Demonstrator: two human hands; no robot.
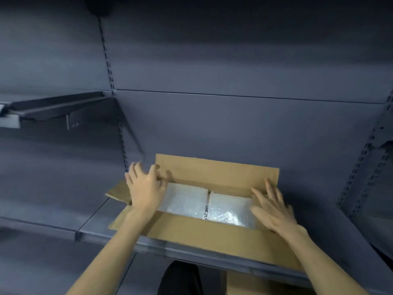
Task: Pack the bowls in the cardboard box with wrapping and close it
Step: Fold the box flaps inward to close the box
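- Sitting on a dark shelf (95,228), the box (208,233) is open and holds two bundles (185,199) of bubble wrap side by side.
- The bowls must be inside the wrap; I cannot see them.
- The left hand (144,188) is spread wide over the left end of the box, by the left flap (118,191), holding nothing.
- The right hand (274,207) is spread flat on the right end flap, holding nothing too.
- The back flap (217,171) stands up. The front flap (212,237) hangs out toward the person.
- The cardboard looks thin and bendy, so I think the flaps will fold easily if pushed near their edges.
- Bowls can break, so the flaps should go down softly, not with a hard press.
- The wrap looks soft and squishy.
- The shelf is flat and gray, with a gray wall (234,124) behind it.
- Another shelf (53,109) sticks out higher up on the left.
- The room is dim.
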